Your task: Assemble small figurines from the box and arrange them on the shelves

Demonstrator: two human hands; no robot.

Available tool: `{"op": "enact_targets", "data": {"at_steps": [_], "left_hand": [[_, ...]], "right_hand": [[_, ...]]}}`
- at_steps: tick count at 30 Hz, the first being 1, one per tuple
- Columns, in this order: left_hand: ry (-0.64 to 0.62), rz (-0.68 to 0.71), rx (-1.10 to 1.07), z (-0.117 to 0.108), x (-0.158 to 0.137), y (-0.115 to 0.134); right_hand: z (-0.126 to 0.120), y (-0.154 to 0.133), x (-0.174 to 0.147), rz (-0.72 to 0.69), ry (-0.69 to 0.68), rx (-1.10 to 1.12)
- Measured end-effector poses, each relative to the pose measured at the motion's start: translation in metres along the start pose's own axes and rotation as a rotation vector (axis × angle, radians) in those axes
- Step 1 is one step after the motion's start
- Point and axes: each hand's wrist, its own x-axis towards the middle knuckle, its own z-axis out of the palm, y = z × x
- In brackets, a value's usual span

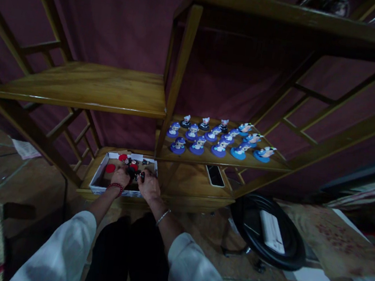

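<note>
Both of my hands are over a shallow white cardboard box (99,172) on the low shelf. My left hand (121,177) is closed around a small black piece (130,172), whose exact shape is partly hidden by the fingers. My right hand (149,185) pinches a small black-and-white figurine (141,177) close to that piece; I cannot tell whether the two touch. Inside the box lie red discs (110,168) and other small dark and red figurine parts (145,162). The fingers cover part of the contents.
Rows of small figurines (197,145) on purple, blue and black bases stand on the shelf to the upper right. A phone (215,176) lies on the low shelf. A wooden shelf (94,83) overhangs at left. A black round stool (245,223) holding a white box (272,232) stands at right.
</note>
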Motion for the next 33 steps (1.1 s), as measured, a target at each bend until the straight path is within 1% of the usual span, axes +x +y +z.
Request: {"op": "enact_targets", "data": {"at_steps": [6,14,19,22,28,33], "left_hand": [[-0.036,-0.002,0.033,0.002,0.001,0.0],[-0.043,-0.013,0.054,0.002,0.005,0.003],[-0.112,0.019,0.066,0.001,0.006,0.002],[-0.135,0.027,0.07,0.002,0.006,0.001],[-0.101,0.053,0.035,0.002,-0.001,0.003],[-0.079,0.062,-0.061,-0.005,-0.013,0.003]], "right_hand": [[0.0,-0.001,0.0,0.032,-0.037,-0.032],[-0.001,-0.003,0.001,0.054,-0.072,-0.069],[0.001,-0.003,0.001,0.059,-0.052,-0.097],[0.001,-0.003,0.0,0.058,-0.071,-0.095],[-0.002,-0.003,-0.001,0.021,-0.066,-0.056],[-0.001,-0.001,-0.001,0.006,-0.062,-0.012]]}}
